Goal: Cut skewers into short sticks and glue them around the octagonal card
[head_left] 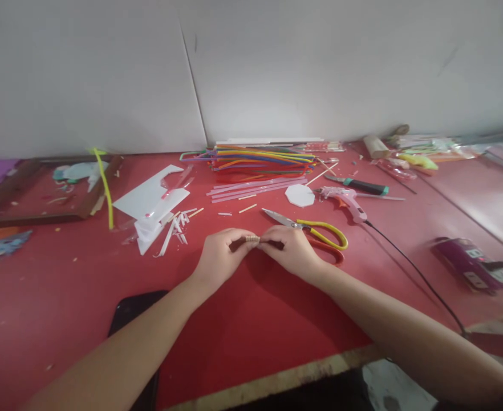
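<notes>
My left hand [221,254] and my right hand [292,251] meet over the middle of the red table. Between their fingertips they pinch a small row of short, light wooden stick pieces [252,238]; most of it is hidden by the fingers. Just beyond and right of my right hand lie scissors [335,233] with one yellow and one orange handle, blades pointing left. Past the scissors is a white paper octagon [300,195]. Short wooden sticks [248,208] and white paper scraps [177,231] lie beyond my left hand.
A pink glue gun [345,200] trails a black cord to a purple power strip [471,265] on the right. Colourful pipe cleaners [262,160] and pink glue sticks [255,189] lie at the back. A utility knife [365,186], a brown tray [33,218] and a dark phone [136,308] are around.
</notes>
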Demonstrator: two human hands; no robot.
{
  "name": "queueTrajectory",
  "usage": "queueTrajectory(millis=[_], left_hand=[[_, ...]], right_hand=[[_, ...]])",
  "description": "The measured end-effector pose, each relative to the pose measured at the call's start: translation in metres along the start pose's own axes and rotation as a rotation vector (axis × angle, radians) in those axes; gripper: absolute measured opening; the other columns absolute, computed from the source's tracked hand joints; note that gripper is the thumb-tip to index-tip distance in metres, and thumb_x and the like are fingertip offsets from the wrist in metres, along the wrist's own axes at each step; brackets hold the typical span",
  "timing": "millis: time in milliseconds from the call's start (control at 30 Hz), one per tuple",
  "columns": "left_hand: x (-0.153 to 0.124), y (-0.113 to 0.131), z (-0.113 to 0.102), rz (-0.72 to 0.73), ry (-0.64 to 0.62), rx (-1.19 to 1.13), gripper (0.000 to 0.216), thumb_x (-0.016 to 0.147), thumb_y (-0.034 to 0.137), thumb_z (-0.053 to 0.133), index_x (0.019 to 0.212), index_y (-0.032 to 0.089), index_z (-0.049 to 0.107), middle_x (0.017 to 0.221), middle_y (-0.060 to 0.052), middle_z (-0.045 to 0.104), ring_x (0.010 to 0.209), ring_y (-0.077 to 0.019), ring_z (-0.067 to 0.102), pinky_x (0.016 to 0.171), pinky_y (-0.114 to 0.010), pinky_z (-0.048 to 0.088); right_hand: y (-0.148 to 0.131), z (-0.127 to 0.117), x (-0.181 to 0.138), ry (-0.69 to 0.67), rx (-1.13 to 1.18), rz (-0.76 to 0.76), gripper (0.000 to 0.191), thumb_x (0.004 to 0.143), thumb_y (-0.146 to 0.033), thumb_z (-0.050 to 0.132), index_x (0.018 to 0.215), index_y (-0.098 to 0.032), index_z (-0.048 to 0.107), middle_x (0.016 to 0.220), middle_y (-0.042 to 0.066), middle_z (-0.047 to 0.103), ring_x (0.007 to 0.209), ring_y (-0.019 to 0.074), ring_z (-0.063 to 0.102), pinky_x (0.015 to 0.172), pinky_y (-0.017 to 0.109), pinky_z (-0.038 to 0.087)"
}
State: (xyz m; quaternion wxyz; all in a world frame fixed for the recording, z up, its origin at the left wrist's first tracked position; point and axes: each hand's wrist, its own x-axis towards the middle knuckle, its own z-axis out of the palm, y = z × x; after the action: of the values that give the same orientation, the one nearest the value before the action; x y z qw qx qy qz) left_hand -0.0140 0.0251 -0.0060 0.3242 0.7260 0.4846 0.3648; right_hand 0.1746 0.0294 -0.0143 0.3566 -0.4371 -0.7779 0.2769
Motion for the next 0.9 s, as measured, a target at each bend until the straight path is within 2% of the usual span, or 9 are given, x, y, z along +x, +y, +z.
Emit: queueTrajectory(millis=[133, 367, 900], left_hand=[[-0.0008, 0.0012, -0.0001, 0.010, 0.004, 0.007, 0.006, 0.084, 0.024, 0.067, 0.088, 0.024, 0.072, 0.088, 0.001, 0.075, 0.082, -0.0168, 0.070, 0.070, -0.025, 0.055], [-0.0027, 0.0032, 0.0007, 0.008, 0.032, 0.026, 0.005, 0.083, 0.028, 0.069, 0.085, 0.024, 0.072, 0.088, 0.000, 0.075, 0.083, -0.0188, 0.070, 0.075, -0.029, 0.055], [0.0011, -0.0012, 0.0006, -0.010, 0.001, 0.015, 0.006, 0.082, 0.023, 0.068, 0.087, 0.025, 0.072, 0.088, 0.001, 0.076, 0.082, -0.0174, 0.070, 0.073, -0.027, 0.055]], right_hand=[[0.0007, -0.0001, 0.0001, -0.006, -0.004, -0.002, 0.015, 0.084, -0.011, 0.062, 0.080, -0.020, 0.074, 0.081, 0.004, 0.072, 0.075, 0.0159, 0.067, 0.073, 0.028, 0.053], [0.0005, 0.0014, 0.0004, -0.007, -0.008, -0.003, 0.016, 0.080, -0.007, 0.062, 0.079, -0.019, 0.073, 0.079, 0.003, 0.070, 0.073, 0.0148, 0.065, 0.071, 0.026, 0.052], [-0.0003, 0.0022, 0.0011, 0.004, 0.002, -0.006, 0.016, 0.079, -0.006, 0.063, 0.073, -0.018, 0.072, 0.072, 0.001, 0.065, 0.065, 0.0125, 0.061, 0.064, 0.023, 0.048]])
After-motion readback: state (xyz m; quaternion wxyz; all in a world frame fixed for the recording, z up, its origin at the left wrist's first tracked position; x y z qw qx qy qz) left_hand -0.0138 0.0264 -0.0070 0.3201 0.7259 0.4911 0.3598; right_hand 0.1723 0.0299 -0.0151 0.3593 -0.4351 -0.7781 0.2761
